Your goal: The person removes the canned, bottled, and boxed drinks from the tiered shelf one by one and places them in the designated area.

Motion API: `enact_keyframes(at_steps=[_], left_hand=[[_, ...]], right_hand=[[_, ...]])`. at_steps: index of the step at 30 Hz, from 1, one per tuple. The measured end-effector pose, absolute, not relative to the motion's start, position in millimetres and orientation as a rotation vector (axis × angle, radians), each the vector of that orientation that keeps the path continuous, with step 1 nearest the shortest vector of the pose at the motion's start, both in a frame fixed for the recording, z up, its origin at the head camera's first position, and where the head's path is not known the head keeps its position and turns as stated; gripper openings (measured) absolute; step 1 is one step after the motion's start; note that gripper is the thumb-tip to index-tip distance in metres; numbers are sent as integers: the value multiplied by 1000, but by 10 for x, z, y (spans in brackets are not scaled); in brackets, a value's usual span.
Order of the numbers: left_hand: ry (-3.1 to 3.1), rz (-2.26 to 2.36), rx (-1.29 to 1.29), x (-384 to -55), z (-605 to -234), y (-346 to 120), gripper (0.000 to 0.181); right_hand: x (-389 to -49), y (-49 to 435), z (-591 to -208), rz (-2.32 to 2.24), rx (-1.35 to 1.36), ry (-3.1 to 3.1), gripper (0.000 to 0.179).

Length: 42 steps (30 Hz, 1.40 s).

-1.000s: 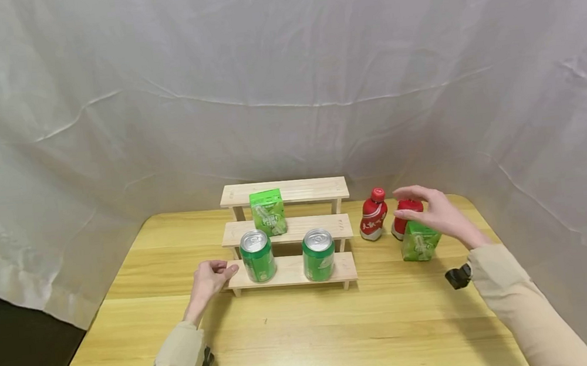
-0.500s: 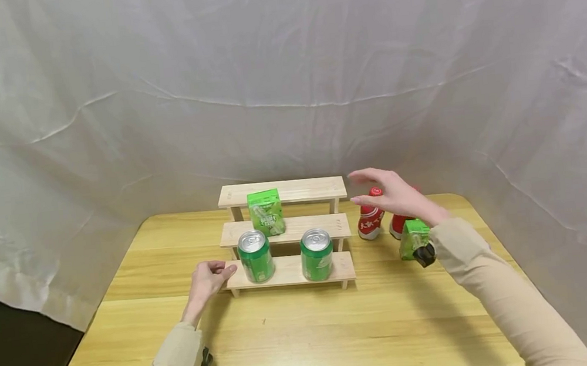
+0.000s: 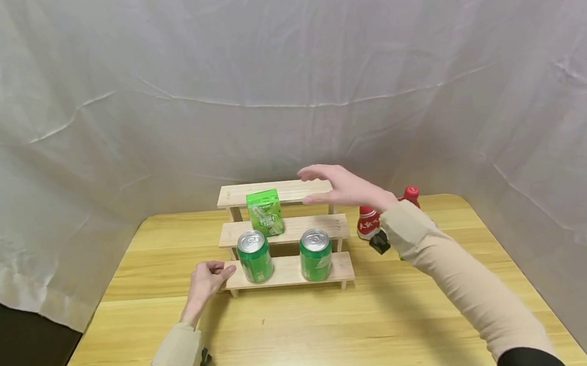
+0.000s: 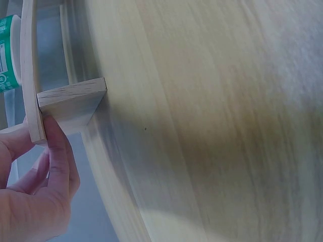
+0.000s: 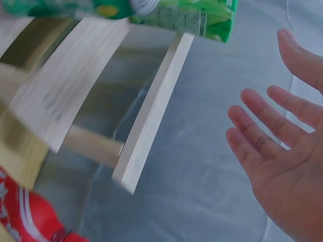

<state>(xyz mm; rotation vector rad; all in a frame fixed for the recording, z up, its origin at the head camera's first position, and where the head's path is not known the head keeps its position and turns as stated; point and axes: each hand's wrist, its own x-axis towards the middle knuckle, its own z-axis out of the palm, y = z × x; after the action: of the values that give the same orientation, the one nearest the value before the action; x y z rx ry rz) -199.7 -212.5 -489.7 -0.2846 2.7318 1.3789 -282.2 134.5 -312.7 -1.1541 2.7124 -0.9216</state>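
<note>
A three-tier wooden rack (image 3: 287,270) stands on the table. My left hand (image 3: 206,281) pinches the left end of its lowest shelf, thumb above and fingers beneath in the left wrist view. Two green drink cans, a left one (image 3: 255,260) and a right one (image 3: 316,257), stand on that shelf. On the middle shelf is an upright green drink carton (image 3: 266,214). Holding nothing, my right hand (image 3: 344,185) hovers in front of the right end of the top shelf, its fingers spread in the right wrist view (image 5: 282,146).
Right of the rack stands a red bottle (image 3: 367,223), partly behind my right wrist. Another red bottle (image 3: 411,195) is farther right, mostly hidden by the sleeve. A grey curtain (image 3: 284,89) encloses the table (image 3: 288,348) at the back and sides.
My right hand has moved left, from above the red bottle and green carton at the right to the rack's top shelf. The left hand keeps its hold on the lowest shelf.
</note>
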Motion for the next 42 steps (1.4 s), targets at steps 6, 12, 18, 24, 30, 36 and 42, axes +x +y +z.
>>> enact_keyframes(at_steps=[6, 12, 18, 24, 30, 36, 42], left_hand=[[2725, 1367, -297, -1992, -4887, -2123, 47], [2739, 1362, -292, -1977, -4893, -2107, 45], [2747, 1368, -280, -1978, -4897, -2103, 43], [2745, 1379, -255, -1978, -4899, -2104, 43], [2756, 1378, -252, -1983, -4900, -2109, 42], [2750, 1378, -268, -1985, -4901, -2101, 42], [2742, 1386, -284, -1984, -4917, -2080, 41]], right_hand=[[-2906, 1024, -3150, -892, -1152, 2658, 63], [-2959, 772, -3237, -838, -1131, 2626, 65], [-3001, 619, -3290, -791, -1110, 2597, 66], [-3054, 483, -3352, -734, -1067, 2617, 54], [-3067, 399, -3383, -681, -1057, 2691, 47], [-3034, 384, -3384, -677, -1081, 2725, 44], [-2961, 464, -3356, -746, -1090, 2749, 44]])
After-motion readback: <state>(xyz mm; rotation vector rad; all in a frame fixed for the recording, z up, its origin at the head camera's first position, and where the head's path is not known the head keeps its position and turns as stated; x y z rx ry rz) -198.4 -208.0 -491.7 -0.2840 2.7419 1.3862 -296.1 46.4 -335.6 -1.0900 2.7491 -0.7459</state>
